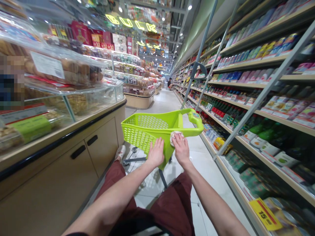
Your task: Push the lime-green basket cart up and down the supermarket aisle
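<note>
A lime-green plastic shopping cart (137, 129) with perforated walls and grey legs stands in front of me, its handle toward the right. My left hand (157, 152) lies on the near side wall, fingers stretched out and holding nothing. To the right of it, under the handle end, my right hand (181, 149) presses a crumpled whitish cloth (173, 139) against the cart's side. The fingers partly cover the cloth. The inside bottom of the cart is hidden by its near wall.
Close on the left runs a wooden display counter (103, 141) with clear covers over packaged baked goods. Tall shelves (248, 106) of cans and bottles line the right, with a grey rail ladder (199, 62) leaning there. The tiled aisle (163, 96) stretches ahead; a distant person (169, 82) is beside the shelves.
</note>
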`<state>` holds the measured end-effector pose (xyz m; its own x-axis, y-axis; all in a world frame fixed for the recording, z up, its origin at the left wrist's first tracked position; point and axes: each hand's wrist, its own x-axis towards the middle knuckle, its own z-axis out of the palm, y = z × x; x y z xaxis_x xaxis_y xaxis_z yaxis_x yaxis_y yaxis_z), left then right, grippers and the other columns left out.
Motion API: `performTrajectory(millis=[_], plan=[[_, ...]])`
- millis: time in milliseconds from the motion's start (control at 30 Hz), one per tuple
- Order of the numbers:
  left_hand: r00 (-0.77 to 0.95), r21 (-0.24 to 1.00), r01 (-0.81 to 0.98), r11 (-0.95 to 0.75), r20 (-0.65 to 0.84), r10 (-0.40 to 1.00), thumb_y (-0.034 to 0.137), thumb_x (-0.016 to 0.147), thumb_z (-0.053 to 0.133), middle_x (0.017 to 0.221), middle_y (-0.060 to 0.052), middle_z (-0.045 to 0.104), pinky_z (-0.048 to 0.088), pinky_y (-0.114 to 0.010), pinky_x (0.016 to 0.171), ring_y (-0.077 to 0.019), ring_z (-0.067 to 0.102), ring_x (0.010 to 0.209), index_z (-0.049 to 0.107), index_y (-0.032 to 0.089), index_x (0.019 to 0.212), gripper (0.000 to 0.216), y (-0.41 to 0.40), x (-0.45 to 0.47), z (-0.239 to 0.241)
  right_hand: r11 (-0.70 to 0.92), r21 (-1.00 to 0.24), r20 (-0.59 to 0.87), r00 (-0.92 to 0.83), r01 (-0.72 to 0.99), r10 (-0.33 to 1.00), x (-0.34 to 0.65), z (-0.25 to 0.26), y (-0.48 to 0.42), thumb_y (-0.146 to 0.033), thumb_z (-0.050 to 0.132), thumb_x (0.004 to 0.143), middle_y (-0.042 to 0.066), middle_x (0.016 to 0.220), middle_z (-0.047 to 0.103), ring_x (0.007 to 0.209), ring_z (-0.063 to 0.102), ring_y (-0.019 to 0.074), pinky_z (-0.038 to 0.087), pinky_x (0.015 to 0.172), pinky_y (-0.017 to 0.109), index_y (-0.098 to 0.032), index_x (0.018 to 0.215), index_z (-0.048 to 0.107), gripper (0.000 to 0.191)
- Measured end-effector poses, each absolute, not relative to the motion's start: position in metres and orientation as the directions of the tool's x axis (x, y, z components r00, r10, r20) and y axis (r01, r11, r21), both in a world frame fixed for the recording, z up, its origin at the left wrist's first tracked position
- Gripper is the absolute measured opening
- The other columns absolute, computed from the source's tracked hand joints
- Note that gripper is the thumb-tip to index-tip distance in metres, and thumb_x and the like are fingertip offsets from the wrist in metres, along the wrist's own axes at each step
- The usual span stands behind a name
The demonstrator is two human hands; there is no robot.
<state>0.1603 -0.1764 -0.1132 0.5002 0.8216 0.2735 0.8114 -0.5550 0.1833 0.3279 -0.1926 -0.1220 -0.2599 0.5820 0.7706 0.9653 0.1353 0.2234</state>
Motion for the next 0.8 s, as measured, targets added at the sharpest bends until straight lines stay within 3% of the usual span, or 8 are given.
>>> performTrajectory(millis=[167, 333, 433, 633, 733, 800], plan=[[0.492, 0.144, 0.814, -0.562, 0.343, 0.800, 0.019, 0.070, 0.040, 0.146, -0.010, 0.015, 0.009, -0.047, 0.109, -0.0222, 0.009, 0.135, 0.021, 0.010, 0.136, 0.070, -0.166, 0.151, -0.102, 0.247, 0.248, 0.707, -0.350, 0.937, 0.615, 0.319, -0.130, -0.193, -0.007, 0.036, 0.082, 0.008, 0.130, 0.045, 0.129, 0.026, 0.0176, 0.021, 0.104, 0.042, -0.018, 0.117, 0.053, 0.040], [0.494, 0.116, 0.822, -0.557, 0.339, 0.800, 0.018, 0.069, 0.039, 0.146, -0.010, 0.013, 0.010, -0.049, 0.108, -0.0232, 0.009, 0.135, 0.018, 0.009, 0.137, 0.071, -0.155, 0.148, -0.090, 0.127, 0.156, 0.867, -0.197, 0.980, 0.457, 0.338, -0.081, -0.192, -0.008, 0.032, 0.083, 0.009, 0.131, 0.043, 0.131, 0.024, 0.0180, 0.018, 0.105, 0.045, -0.019, 0.120, 0.051, 0.043], [0.497, 0.121, 0.818, -0.562, 0.344, 0.797, 0.015, 0.069, 0.038, 0.146, -0.010, 0.014, 0.010, -0.049, 0.108, -0.0231, 0.009, 0.135, 0.020, 0.009, 0.136, 0.070, -0.155, 0.156, -0.091, 0.086, 0.174, 0.876, -0.194, 0.981, 0.441, 0.346, -0.067, -0.191, -0.008, 0.032, 0.084, 0.009, 0.132, 0.042, 0.131, 0.024, 0.0191, 0.018, 0.105, 0.046, -0.019, 0.120, 0.051, 0.042], [0.528, 0.148, 0.779, -0.610, 0.370, 0.764, 0.014, 0.069, 0.039, 0.146, -0.011, 0.016, 0.007, -0.049, 0.108, -0.0222, 0.010, 0.135, 0.022, 0.009, 0.135, 0.068, -0.163, 0.168, -0.102, 0.199, 0.263, 0.771, -0.329, 0.944, 0.545, 0.339, -0.110, -0.190, -0.006, 0.035, 0.083, 0.008, 0.132, 0.043, 0.132, 0.020, 0.0181, 0.020, 0.105, 0.045, -0.018, 0.120, 0.051, 0.042], [0.498, 0.296, 0.734, -0.611, 0.376, 0.781, 0.011, 0.066, 0.043, 0.145, -0.011, 0.018, 0.002, -0.048, 0.109, -0.0218, 0.010, 0.134, 0.025, 0.009, 0.134, 0.070, -0.162, 0.169, -0.103, 0.278, 0.236, 0.723, -0.359, 0.931, 0.590, 0.332, -0.125, -0.194, -0.005, 0.036, 0.082, 0.007, 0.130, 0.045, 0.130, 0.025, 0.0187, 0.026, 0.104, 0.044, -0.018, 0.119, 0.052, 0.042], [0.391, 0.610, 0.618, -0.495, 0.307, 0.868, 0.008, 0.065, 0.045, 0.145, -0.011, 0.019, 0.003, -0.044, 0.110, -0.0211, 0.011, 0.134, 0.029, 0.010, 0.133, 0.070, -0.162, 0.172, -0.100, 0.339, 0.155, 0.724, -0.340, 0.928, 0.600, 0.328, -0.124, -0.198, -0.005, 0.036, 0.080, 0.008, 0.128, 0.047, 0.128, 0.030, 0.0178, 0.031, 0.102, 0.041, -0.017, 0.117, 0.053, 0.043]])
